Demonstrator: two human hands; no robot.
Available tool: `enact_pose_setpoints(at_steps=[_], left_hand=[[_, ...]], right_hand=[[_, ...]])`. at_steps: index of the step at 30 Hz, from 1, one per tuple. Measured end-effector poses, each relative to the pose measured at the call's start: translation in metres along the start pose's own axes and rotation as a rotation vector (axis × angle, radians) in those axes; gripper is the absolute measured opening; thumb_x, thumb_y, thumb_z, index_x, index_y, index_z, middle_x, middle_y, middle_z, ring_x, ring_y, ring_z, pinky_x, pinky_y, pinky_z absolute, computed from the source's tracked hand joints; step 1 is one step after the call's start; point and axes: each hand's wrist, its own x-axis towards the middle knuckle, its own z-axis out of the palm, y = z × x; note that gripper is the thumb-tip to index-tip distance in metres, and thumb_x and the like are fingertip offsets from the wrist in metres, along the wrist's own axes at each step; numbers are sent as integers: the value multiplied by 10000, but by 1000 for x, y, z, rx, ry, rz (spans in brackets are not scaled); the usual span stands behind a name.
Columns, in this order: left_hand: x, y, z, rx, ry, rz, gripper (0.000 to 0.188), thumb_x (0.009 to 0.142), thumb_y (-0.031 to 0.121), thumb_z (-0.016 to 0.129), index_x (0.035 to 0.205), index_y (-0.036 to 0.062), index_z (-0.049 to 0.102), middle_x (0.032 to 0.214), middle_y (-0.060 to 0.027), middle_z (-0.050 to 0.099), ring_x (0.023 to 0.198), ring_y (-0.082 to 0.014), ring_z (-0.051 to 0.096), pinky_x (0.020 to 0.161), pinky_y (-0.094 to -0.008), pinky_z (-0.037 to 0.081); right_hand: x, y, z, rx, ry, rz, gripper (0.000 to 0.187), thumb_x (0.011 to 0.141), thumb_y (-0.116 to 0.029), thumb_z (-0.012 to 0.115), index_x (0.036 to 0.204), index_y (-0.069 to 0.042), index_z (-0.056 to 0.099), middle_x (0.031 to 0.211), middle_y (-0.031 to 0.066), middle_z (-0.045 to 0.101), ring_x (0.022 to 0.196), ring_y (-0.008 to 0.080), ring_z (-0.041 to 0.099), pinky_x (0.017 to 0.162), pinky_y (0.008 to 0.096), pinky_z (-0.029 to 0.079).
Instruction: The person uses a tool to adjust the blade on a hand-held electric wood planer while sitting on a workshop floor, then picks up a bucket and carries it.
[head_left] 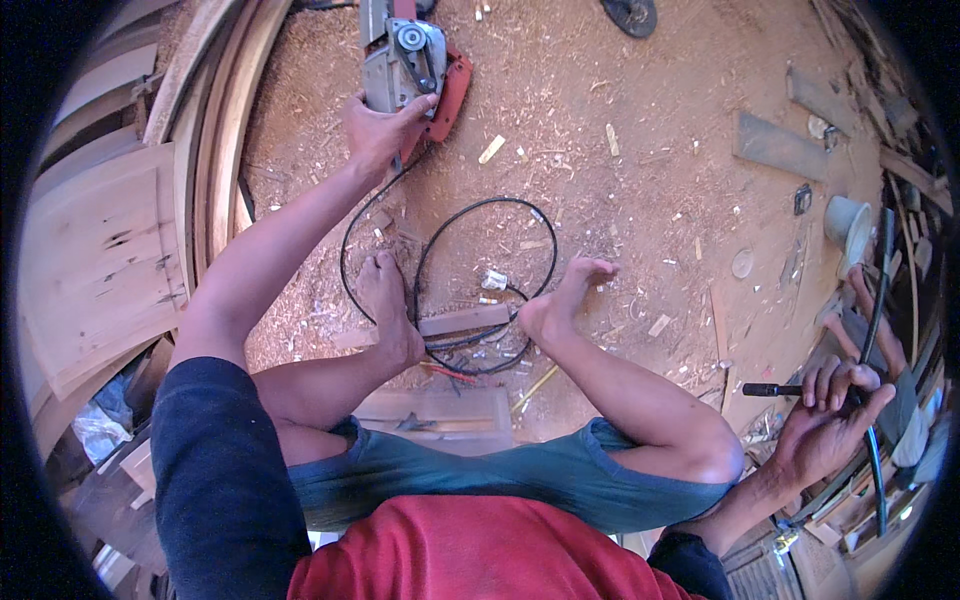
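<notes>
At the far left-centre, my left hand point(378, 135) is closed on the near end of an electric planer point(405, 75). The planer lies on the floor, grey and red, with its pulley and drive belt bare on the side facing up. A black power cord point(345, 235) runs from it and loops between my feet, ending in a white plug point(494, 281). Out to the right, my right hand point(825, 425) is closed round a slim tool point(772, 390) with a thick black end pointing left. Its other end is hidden by my fingers, so its exact kind cannot be told.
Wood shavings and chips cover the brown floor point(640, 180). Boards and a wooden panel point(100, 270) are stacked at left. A long dark pole point(884, 290) passes by my right hand. Flat boards point(780, 147), a pale bucket point(847, 228) and scrap wood sit at right.
</notes>
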Motion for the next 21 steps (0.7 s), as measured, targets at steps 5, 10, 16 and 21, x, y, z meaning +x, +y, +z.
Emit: enact_pose_setpoints(at_steps=[5, 10, 16, 21], left_hand=[[7, -3, -19, -271, -151, -147, 512, 657, 324, 879, 933, -54, 670, 875, -137, 697, 720, -182, 675, 615, -313, 535], [-89, 114, -87, -240, -210, -186, 390, 766, 275, 816, 973, -22, 671, 881, -68, 672, 719, -126, 628, 618, -274, 503], [-214, 216, -168, 169, -352, 511, 893, 601, 296, 905, 1282, -72, 460, 1175, -173, 560, 1049, -207, 586, 925, -312, 479], [-347, 268, -241, 481, -244, 919, 970, 501, 364, 895, 1277, -38, 476, 1224, -173, 543, 1160, -268, 526, 1020, -363, 409]], right_hand=[[-43, -17, 13, -18, 239, -75, 489, 1020, -462, 403, 859, -45, 601, 595, -33, 329, 533, 75, 313, 485, 224, 262], [-65, -32, 4, -68, 264, -313, 525, 1015, -453, 434, 807, -17, 640, 560, -32, 408, 481, 42, 355, 423, 214, 258], [-79, -46, -8, -28, 358, -546, 508, 1009, -425, 474, 772, -18, 665, 578, -45, 437, 502, 29, 375, 441, 202, 252], [-114, -72, 4, 194, 318, -638, 512, 1001, -435, 486, 765, -21, 672, 579, -43, 449, 525, 31, 394, 469, 204, 262]])
